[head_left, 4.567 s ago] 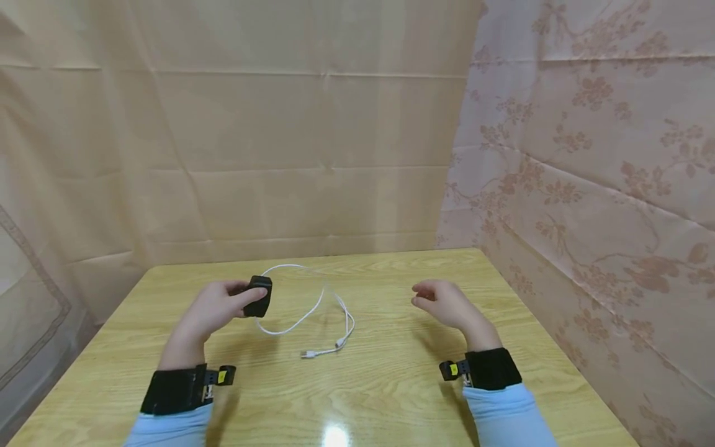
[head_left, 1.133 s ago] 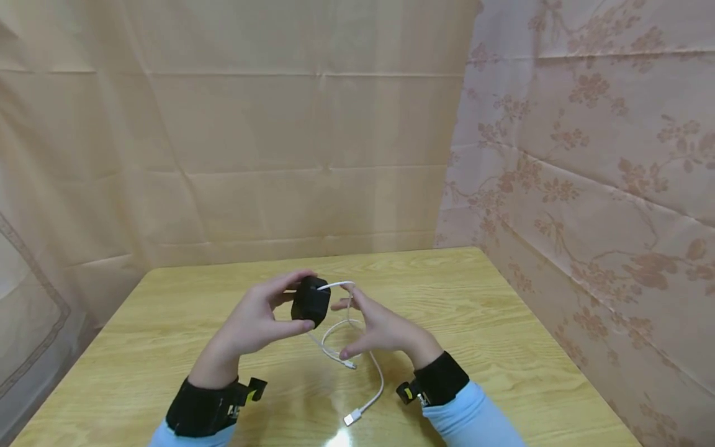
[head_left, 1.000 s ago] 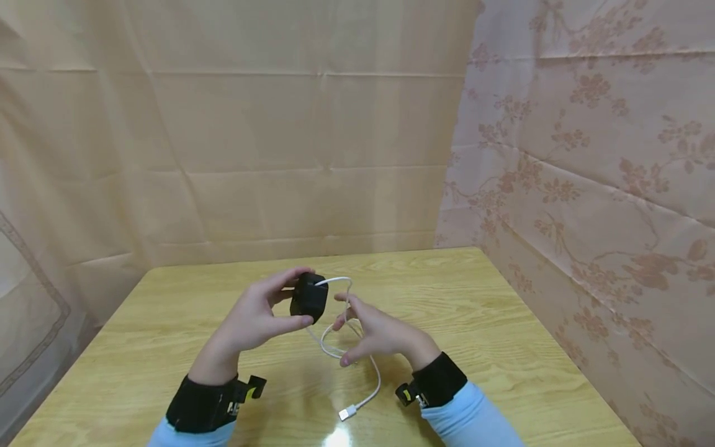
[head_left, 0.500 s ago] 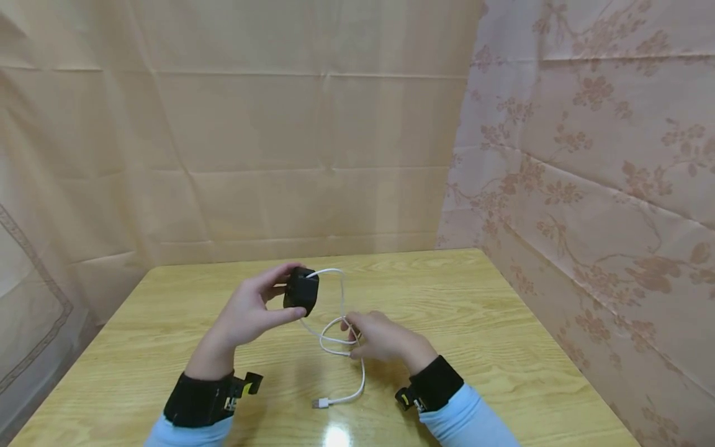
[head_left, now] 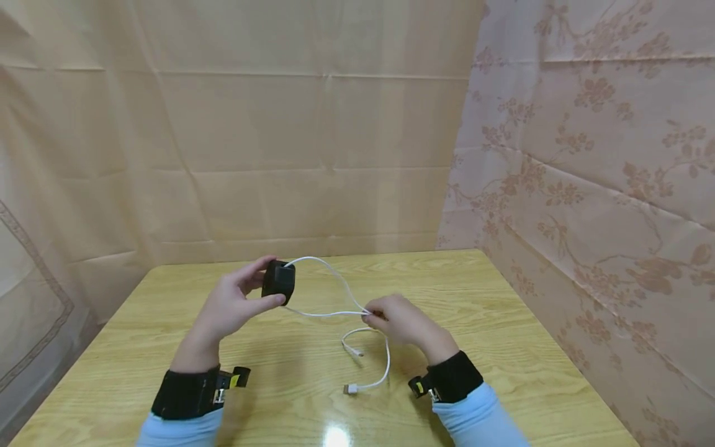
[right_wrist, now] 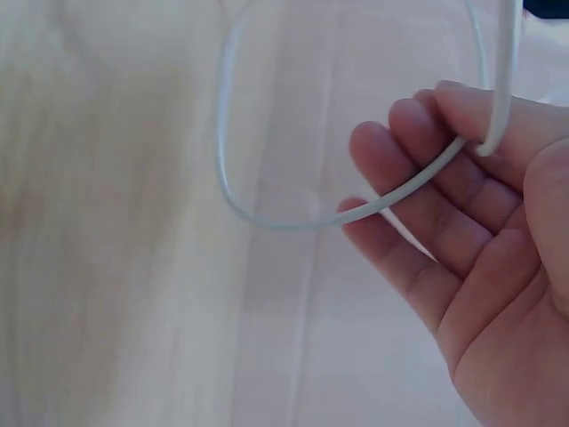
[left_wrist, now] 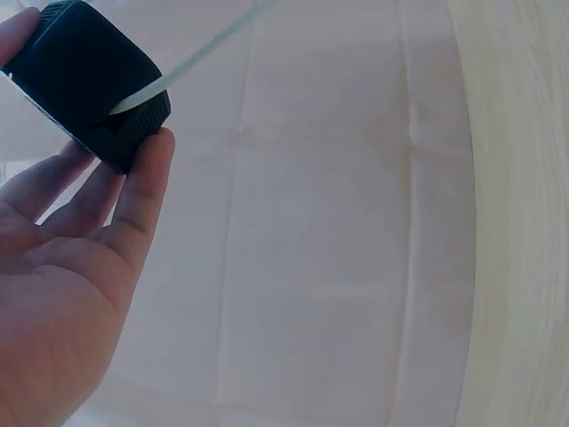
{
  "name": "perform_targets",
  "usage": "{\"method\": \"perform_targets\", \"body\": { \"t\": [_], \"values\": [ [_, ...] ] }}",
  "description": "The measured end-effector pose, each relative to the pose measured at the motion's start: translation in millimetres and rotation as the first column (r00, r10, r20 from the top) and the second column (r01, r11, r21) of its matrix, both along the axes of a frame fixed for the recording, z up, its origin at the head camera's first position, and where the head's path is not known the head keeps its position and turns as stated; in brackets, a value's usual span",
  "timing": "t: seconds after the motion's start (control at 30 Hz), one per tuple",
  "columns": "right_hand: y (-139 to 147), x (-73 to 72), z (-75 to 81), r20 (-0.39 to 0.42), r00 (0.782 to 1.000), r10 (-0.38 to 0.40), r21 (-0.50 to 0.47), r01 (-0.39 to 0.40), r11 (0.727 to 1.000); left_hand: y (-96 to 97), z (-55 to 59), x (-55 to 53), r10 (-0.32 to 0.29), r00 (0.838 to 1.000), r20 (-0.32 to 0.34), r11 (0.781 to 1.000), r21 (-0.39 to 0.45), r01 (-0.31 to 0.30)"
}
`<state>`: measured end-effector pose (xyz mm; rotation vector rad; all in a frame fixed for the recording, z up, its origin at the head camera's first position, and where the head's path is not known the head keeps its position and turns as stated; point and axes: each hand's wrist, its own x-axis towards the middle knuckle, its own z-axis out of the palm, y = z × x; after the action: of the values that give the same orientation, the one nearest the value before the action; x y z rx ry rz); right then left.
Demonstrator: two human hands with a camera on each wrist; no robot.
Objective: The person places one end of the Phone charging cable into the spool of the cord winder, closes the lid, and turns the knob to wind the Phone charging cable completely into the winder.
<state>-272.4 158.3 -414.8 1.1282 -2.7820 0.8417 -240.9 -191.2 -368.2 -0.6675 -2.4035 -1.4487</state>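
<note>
My left hand (head_left: 226, 307) holds a small black block (head_left: 278, 282) above the table, thumb on its near side and fingers on the far side. The block has ridged sides, seen in the left wrist view, and a white USB cable (left_wrist: 200, 55) comes out of a notch. In the head view a second strand leaves the block lower down. To the right, my right hand (head_left: 408, 326) pinches both strands between thumb and fingers. Below it hang the cable's ends, a USB plug (head_left: 350, 389) and a smaller plug (head_left: 357, 353). A cable loop (right_wrist: 222, 133) crosses the right fingers in the right wrist view.
The wooden table (head_left: 301, 403) lies under both hands. A beige curtain (head_left: 279, 155) hangs behind its far edge, and a floral cloth (head_left: 592, 186) along the right side.
My right hand has come in from the right and taken hold of the cable. In the last half second, my hands have moved apart, drawing the strands between them straighter.
</note>
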Motion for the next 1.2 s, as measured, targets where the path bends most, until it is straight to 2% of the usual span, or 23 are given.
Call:
{"method": "perform_targets", "body": {
  "t": [0.27, 0.5, 0.6, 0.73, 0.87, 0.97, 1.07, 1.2],
  "values": [
    [36.7, -5.6, 16.0, 0.017, 0.996, -0.088, -0.143, 0.089, 0.986, -23.9, -1.9, -1.9, 0.103, 0.993, 0.058, 0.995, -0.016, -0.102],
    [64.2, -7.8, 21.9, 0.059, 0.986, -0.157, -0.144, 0.164, 0.976, -42.8, -8.1, -5.5, 0.133, 0.986, 0.101, 0.991, 0.020, -0.135],
    [74.2, -8.0, 23.9, 0.080, 0.981, -0.179, -0.140, 0.189, 0.972, -50.6, -8.8, -4.9, 0.143, 0.979, 0.146, 0.987, 0.051, -0.152],
    [86.4, -8.8, 23.6, 0.109, 0.977, -0.184, -0.158, 0.200, 0.967, -58.7, -9.9, -5.6, 0.161, 0.964, 0.210, 0.981, 0.069, -0.179],
    [97.0, -9.8, 22.3, 0.151, 0.971, -0.187, -0.170, 0.212, 0.962, -66.1, -12.8, -6.9, 0.183, 0.955, 0.232, 0.976, 0.073, -0.204],
    [104.0, -9.7, 23.1, 0.161, 0.973, -0.163, -0.160, 0.189, 0.969, -71.3, -14.8, -8.0, 0.189, 0.951, 0.245, 0.973, 0.081, -0.215],
    [111.0, -8.4, 24.7, 0.154, 0.980, -0.129, -0.153, 0.153, 0.976, -75.6, -16.1, -8.9, 0.171, 0.947, 0.273, 0.972, 0.113, -0.208],
    [119.4, -7.6, 25.3, 0.183, 0.977, -0.110, -0.166, 0.141, 0.976, -79.9, -15.8, -8.0, 0.172, 0.941, 0.290, 0.969, 0.120, -0.214]
  ]
}}
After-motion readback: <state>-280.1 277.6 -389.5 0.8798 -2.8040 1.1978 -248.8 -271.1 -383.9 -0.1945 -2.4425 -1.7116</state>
